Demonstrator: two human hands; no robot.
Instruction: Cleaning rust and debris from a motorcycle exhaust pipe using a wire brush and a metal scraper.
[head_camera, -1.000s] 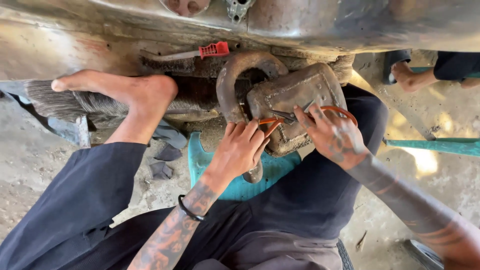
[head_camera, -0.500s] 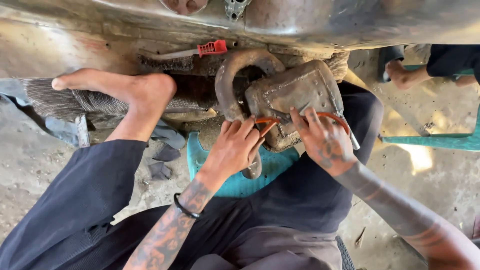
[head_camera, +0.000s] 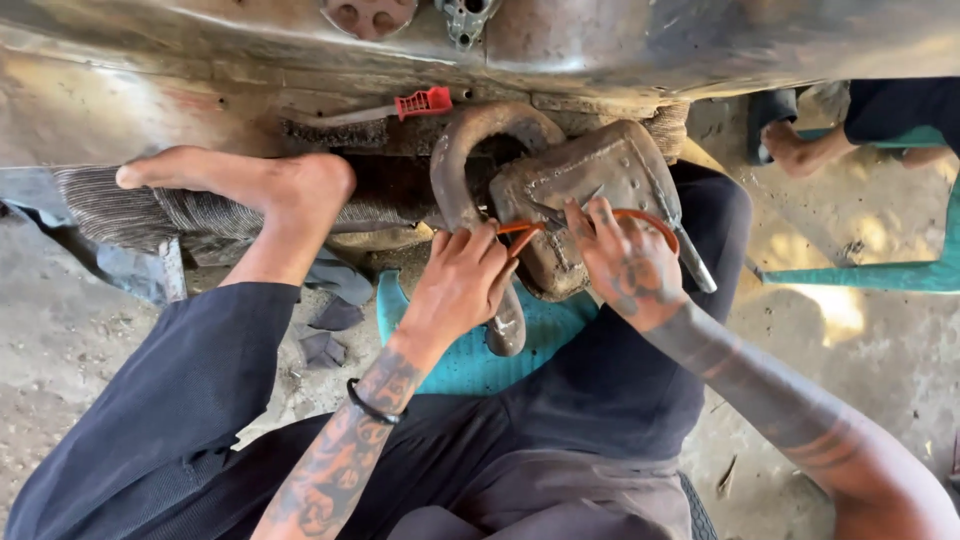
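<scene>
**Both hands on a rusted metal part, tight under the vehicle body**

Sat on the ground with little open room. Hemmed in above by the grimy metal underside running across the whole top of the view. Boxed on the left by a bare foot braced against a ribbed grey block, dark trouser leg stretched below it. More room on the right: bare dusty ground out to a teal bar, another person's foot well apart near the top right corner.

Worked on a rusty box-shaped metal part with a curved rusty bracket beside it, both propped on the lap over a teal cushion. Upper edge of the part close under the underside; whether touching, could not tell.

Left hand curled shut, fingers pinched on one end of an orange ring, knuckles against the bracket's lower arm. Black band on that wrist.

Right hand partly closed, fingertips pressed on the face of the part, the orange ring arching around the fingers. Held also a slim metal tool slanting down past the knuckles.

Left lying just behind the bracket on the ledge: a red-handled wire brush, untouched.
</scene>
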